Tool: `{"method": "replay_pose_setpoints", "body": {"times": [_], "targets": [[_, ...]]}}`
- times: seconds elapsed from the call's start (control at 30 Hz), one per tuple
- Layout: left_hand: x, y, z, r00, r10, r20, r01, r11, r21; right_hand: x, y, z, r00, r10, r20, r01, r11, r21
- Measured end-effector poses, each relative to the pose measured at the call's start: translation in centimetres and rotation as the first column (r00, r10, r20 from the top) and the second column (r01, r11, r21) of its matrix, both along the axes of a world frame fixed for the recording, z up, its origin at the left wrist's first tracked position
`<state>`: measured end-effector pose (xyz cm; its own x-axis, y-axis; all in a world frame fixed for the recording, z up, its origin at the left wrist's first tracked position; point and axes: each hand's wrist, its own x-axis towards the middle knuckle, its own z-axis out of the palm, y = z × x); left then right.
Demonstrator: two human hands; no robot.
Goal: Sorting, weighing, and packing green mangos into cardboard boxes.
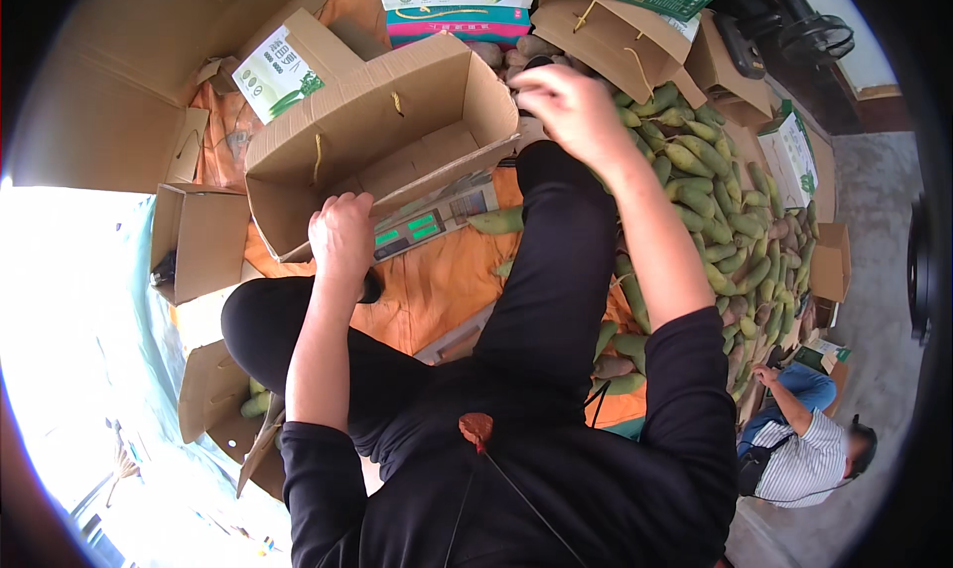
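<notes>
My left hand (342, 232) grips the near flap of an open, empty cardboard box (397, 136) that sits on a weighing scale (437, 220) with a green lit display. My right hand (568, 106) is raised beyond my knee, above the near end of a long heap of green mangoes (715, 201); its fingers are curled and I cannot tell whether they hold anything. My black-trousered legs stretch out between the two hands over an orange cloth (427, 290).
Several cardboard boxes (204, 240) stand at the left, one holding mangoes (256, 404). Printed gift boxes (452, 2) and paper carriers (606, 32) are stacked beyond. Another person in a striped shirt (804, 449) sits at the lower right beside the mango heap.
</notes>
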<state>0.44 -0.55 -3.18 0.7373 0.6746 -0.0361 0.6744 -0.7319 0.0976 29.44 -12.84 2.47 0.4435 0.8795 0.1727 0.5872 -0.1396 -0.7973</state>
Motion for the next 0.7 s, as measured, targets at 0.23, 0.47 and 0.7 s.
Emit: {"method": "replay_pose_setpoints", "body": {"times": [0.23, 0.47, 0.7], "targets": [[1.0, -0.1, -0.7, 0.996, -0.05, 0.079, 0.048, 0.998, 0.034, 7.2, -13.5, -14.5, 0.927, -0.204, 0.315, 0.329, 0.845, -0.422], [0.5, 0.1, -0.3, 0.998, -0.005, 0.063, 0.006, 1.0, -0.01, 0.2, -22.4, -27.4, 0.968, -0.139, 0.21, 0.252, 0.517, -0.818], [2.1, -0.2, -0.4, 0.995, -0.025, 0.099, 0.033, 0.996, -0.08, -4.0, -30.5, -36.0, 0.965, 0.179, 0.19, 0.128, 0.31, -0.942]]}}
